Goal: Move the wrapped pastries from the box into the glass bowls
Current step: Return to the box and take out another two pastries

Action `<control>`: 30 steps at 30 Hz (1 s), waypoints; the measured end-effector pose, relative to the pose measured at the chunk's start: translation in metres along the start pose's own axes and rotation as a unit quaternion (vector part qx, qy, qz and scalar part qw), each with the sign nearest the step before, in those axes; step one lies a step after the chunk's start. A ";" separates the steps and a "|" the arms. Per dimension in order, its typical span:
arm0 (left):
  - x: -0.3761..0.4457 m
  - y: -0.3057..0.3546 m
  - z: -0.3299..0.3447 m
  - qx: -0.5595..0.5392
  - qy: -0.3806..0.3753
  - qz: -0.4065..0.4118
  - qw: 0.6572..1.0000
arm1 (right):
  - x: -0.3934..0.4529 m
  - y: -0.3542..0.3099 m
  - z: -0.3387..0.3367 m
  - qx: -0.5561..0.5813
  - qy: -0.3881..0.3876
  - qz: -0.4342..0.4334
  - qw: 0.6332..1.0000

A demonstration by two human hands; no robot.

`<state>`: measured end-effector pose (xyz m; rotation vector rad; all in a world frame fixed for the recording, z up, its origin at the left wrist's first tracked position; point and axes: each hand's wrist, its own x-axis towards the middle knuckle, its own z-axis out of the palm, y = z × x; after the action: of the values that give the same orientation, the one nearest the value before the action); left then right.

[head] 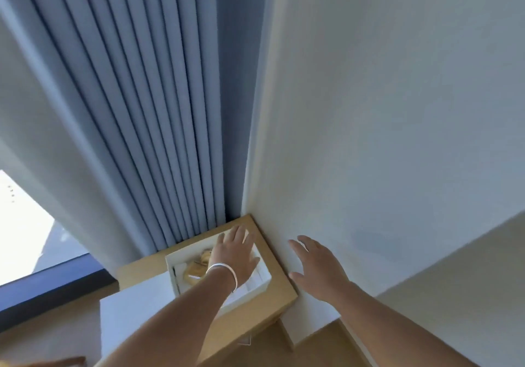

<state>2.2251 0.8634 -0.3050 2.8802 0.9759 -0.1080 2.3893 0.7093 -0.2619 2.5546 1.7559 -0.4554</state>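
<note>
An open white box (pixel 262 280) rests on a small light-wood table (pixel 264 308) in the room's corner. Golden wrapped pastries (pixel 196 270) lie inside it, partly hidden by my arm. My left hand (pixel 234 250), with a white bracelet on the wrist, hovers over the box with fingers spread and nothing in it. My right hand (pixel 318 268) is raised to the right of the table, in front of the white wall, fingers apart and empty. No glass bowls are in view.
Blue pleated curtains (pixel 159 128) hang behind the table, with a window (pixel 25 239) at the left. A white wall (pixel 383 139) stands close on the right. A flat white sheet or lid (pixel 133 307) lies left of the box. Wooden floor (pixel 321 346) shows below.
</note>
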 end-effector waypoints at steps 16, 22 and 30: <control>-0.069 -0.098 -0.007 -0.020 -0.013 -0.326 0.945 | 0.158 -0.092 0.014 -0.042 -0.095 -0.236 0.966; -0.073 -0.088 0.026 -0.050 -0.047 -0.349 0.935 | 0.172 -0.095 0.042 -0.062 -0.123 -0.251 0.958; -0.039 -0.085 0.089 -0.096 -0.086 -0.314 0.941 | 0.188 -0.069 0.090 -0.091 -0.180 -0.225 0.953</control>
<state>2.1395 0.8972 -0.3952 2.2380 1.7119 -0.2855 2.3674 0.8912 -0.3831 1.7984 2.1009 -0.6766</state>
